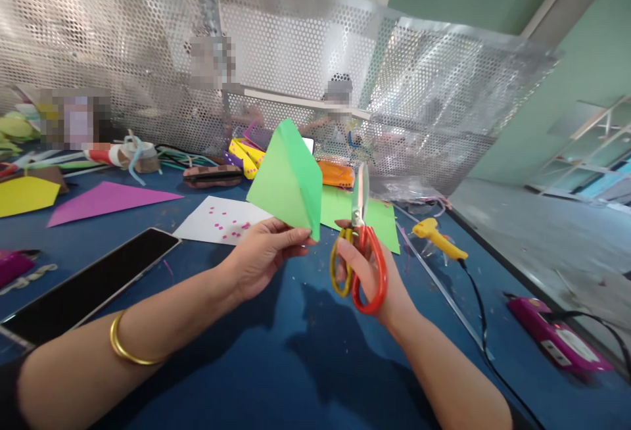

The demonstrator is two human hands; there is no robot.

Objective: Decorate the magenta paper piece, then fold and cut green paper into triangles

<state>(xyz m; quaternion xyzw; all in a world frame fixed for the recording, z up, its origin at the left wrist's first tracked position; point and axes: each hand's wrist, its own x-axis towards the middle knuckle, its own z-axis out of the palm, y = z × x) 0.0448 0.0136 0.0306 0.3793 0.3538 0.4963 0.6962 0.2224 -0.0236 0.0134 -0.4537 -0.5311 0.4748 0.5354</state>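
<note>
My left hand (263,256) pinches the lower corner of a folded sheet of green paper (280,180), which stands up above the fingers with its crease toward the right. To its right, my right hand (372,279) has its fingers through the handles of a pair of scissors (362,233), one handle red and the other yellow. The scissors' blades point upward and look closed together, apart from the paper. Behind the hands lie a light green sheet (387,219) and a white sheet (197,223) with small pink pieces on it.
A black-screened tablet (98,285) and purple paper (108,203) lie on the left. On the right are a yellow glue gun (438,238) with a cord and a purple power strip (557,334). A perforated metal screen (286,42) stands behind the blue table (236,364).
</note>
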